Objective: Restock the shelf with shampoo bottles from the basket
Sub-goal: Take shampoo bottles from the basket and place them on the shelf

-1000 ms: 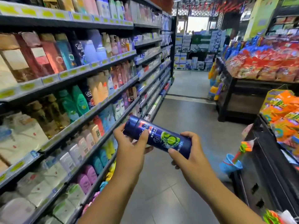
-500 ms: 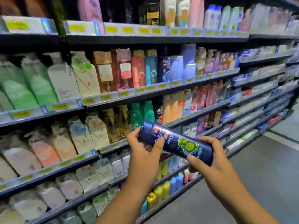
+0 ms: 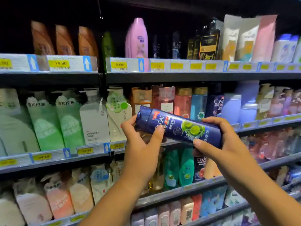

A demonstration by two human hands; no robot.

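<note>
A dark blue shampoo bottle (image 3: pixel 177 126) with a green lime picture lies nearly sideways in front of the shelves, cap end to the left. My left hand (image 3: pixel 143 149) grips its cap end, thumb on the front label. My right hand (image 3: pixel 223 144) grips its bottom end from below and behind. The bottle hangs level with the middle shelf (image 3: pixel 268 123), where another dark blue bottle of the same brand (image 3: pixel 215 105) stands upright just to the right. The basket is out of view.
Shelves packed with bottles and refill pouches fill the view: green and white pouches (image 3: pixel 53 123) at left, a pink bottle (image 3: pixel 139 38) on the top shelf, teal bottles (image 3: pixel 179 167) on the shelf below my hands. Yellow price tags (image 3: pixel 119 65) line the shelf edges.
My view has swung left from the aisle to face the shelves and tilted upward. Both hands have kept their grip and raised the bottle toward the middle shelf.
</note>
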